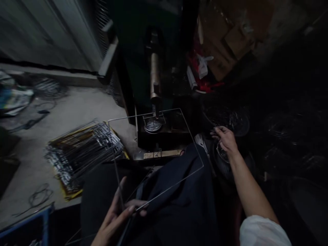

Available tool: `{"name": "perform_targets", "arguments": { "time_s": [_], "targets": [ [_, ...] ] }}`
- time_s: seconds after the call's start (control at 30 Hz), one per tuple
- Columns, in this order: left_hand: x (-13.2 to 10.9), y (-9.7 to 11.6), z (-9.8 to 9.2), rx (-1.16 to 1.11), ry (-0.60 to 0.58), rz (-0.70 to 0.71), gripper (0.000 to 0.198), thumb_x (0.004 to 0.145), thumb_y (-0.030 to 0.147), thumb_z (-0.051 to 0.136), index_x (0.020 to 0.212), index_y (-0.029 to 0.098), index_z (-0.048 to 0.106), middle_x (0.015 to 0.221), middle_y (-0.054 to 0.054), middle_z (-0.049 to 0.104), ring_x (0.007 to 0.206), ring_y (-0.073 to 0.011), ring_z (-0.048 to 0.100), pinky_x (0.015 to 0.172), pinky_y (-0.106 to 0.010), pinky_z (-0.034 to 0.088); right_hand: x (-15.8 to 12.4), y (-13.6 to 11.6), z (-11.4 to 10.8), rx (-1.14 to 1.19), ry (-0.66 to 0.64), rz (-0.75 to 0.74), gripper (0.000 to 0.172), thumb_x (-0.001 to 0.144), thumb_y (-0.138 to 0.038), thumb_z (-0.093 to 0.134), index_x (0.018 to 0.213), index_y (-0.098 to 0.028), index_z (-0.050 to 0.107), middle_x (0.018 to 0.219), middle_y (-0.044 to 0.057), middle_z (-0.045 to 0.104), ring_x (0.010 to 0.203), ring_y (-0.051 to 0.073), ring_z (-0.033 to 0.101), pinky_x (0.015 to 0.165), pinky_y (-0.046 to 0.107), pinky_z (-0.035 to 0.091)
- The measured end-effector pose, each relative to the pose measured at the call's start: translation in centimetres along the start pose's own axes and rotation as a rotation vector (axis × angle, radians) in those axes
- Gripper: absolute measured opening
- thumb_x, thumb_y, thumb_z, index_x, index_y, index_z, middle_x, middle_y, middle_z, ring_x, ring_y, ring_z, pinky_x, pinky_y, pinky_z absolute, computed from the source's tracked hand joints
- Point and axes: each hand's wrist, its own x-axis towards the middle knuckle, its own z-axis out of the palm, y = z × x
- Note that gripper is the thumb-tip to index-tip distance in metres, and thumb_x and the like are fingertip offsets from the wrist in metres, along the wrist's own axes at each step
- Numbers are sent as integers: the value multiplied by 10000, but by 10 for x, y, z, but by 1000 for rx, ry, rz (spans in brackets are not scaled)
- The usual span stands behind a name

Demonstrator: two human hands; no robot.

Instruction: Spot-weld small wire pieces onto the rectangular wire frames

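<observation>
A thin rectangular wire frame (171,187) is held at its near left corner by my left hand (118,213), above my dark-clothed lap. The far side of the frame passes by the tip of a vertical metal rod (155,77) on the machine. Below that tip sits a small round dish (153,125) of small shiny pieces. Out to the right, my right hand (225,137) has its thumb and fingers pinched together above a round container (222,152); whatever may be between the fingertips is too small to make out.
Many wire frames (84,153) lie stacked on the floor at the left. A dark basin (241,119) of metal pieces stands beyond my right hand. Cardboard (217,44) and a red bag (208,85) are at the back right; a blue crate (46,225) is at the lower left.
</observation>
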Motion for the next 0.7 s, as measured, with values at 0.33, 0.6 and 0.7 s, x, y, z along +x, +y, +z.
{"name": "perform_targets", "arguments": {
  "time_s": [0.33, 0.6, 0.7],
  "targets": [
    [14, -25, -3, -36, -116, 93, 984, 819, 454, 707, 1537, 379, 40, 994, -57, 756, 823, -252, 712, 803, -335, 516, -48, 17, 239, 365, -311, 417, 247, 846, -249, 718, 806, -195, 481, 718, 36, 719, 686, 175, 734, 553, 207, 569],
    [13, -22, -9, -117, -137, 109, 1027, 794, 479, 730, 1555, 315, 60, 943, -60, 762, 764, -237, 701, 792, -325, 518, -67, 5, 225, 103, -426, 210, 304, 795, -374, 756, 811, -191, 514, 741, 21, 722, 639, 162, 724, 512, 192, 540],
    [9, -10, -15, -67, -60, 92, 1047, 735, 472, 786, 1548, 331, 143, 947, -43, 773, 786, -242, 715, 819, -315, 537, -71, -10, 164, -84, -422, 29, 345, 767, -448, 765, 832, -181, 556, 811, 45, 735, 657, 172, 727, 509, 192, 533]
  ]
}}
